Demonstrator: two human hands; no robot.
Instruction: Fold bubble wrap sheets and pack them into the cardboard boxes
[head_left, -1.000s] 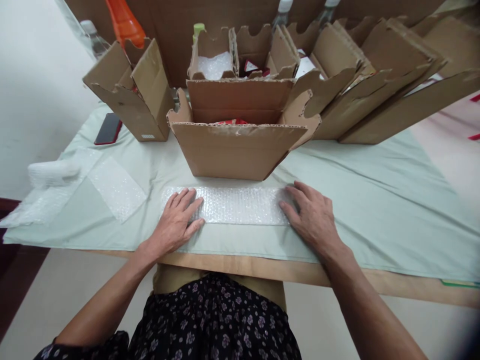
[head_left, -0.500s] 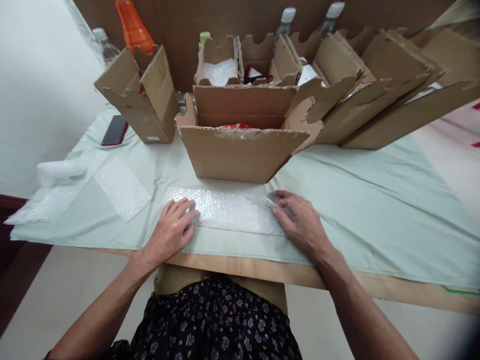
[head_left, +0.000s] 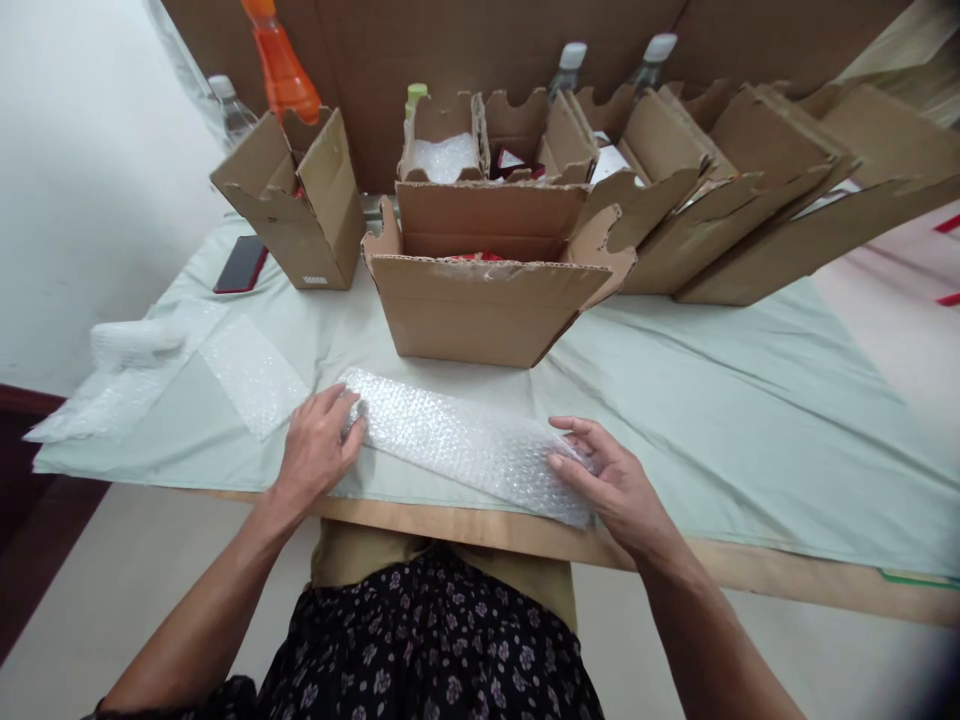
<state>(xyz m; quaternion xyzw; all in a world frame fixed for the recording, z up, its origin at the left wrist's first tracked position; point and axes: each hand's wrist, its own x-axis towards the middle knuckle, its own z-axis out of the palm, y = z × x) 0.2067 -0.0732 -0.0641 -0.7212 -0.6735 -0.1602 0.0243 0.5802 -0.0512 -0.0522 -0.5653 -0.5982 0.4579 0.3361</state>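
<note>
A long folded strip of bubble wrap (head_left: 457, 435) lies slantwise on the pale green cloth, its right end reaching over the table's front edge. My left hand (head_left: 319, 437) grips its left end, with thumb and fingers curled around the tip. At the other end my right hand (head_left: 600, 475) has the wrap between thumb and fingers. Just behind the strip stands an open cardboard box (head_left: 480, 315) with something red inside.
Several open cardboard boxes (head_left: 660, 220) stand in a row behind, with bottles beyond them. At the left are another box (head_left: 319, 235), a phone (head_left: 241, 264), a flat bubble wrap piece (head_left: 253, 375) and crumpled bubble wrap (head_left: 124, 375).
The strip has turned, its right end coming nearer the front edge. My left hand has shifted left and up; my right hand has moved slightly down and right.
</note>
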